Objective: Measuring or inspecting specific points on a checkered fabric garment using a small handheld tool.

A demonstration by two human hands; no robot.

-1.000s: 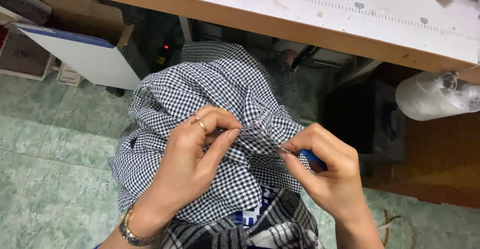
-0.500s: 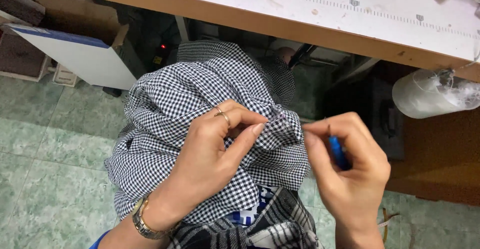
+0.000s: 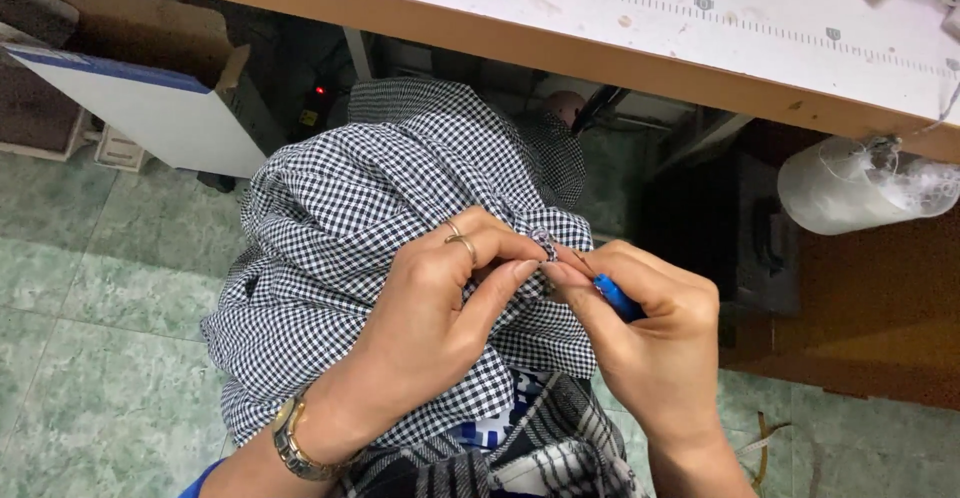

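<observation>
A black-and-white checked garment (image 3: 350,208) is bunched over my lap. My left hand (image 3: 440,308), with rings and a gold wristwatch, pinches a fold of the cloth near a small button (image 3: 545,246). My right hand (image 3: 650,338) grips a small blue-handled tool (image 3: 615,298) whose thin metal tip touches the cloth right at my left fingertips. Both hands meet at the same spot on the fabric.
A white table (image 3: 700,18) with a printed ruler strip and wooden edge runs across the top. A clear plastic bag (image 3: 850,188) hangs under it at right. A cardboard box with a white board (image 3: 150,108) stands at left on the green tiled floor (image 3: 90,358).
My right hand had pulled away to the right with the blue tool, and now it is back at the fabric beside my left fingertips. My left hand kept its pinch.
</observation>
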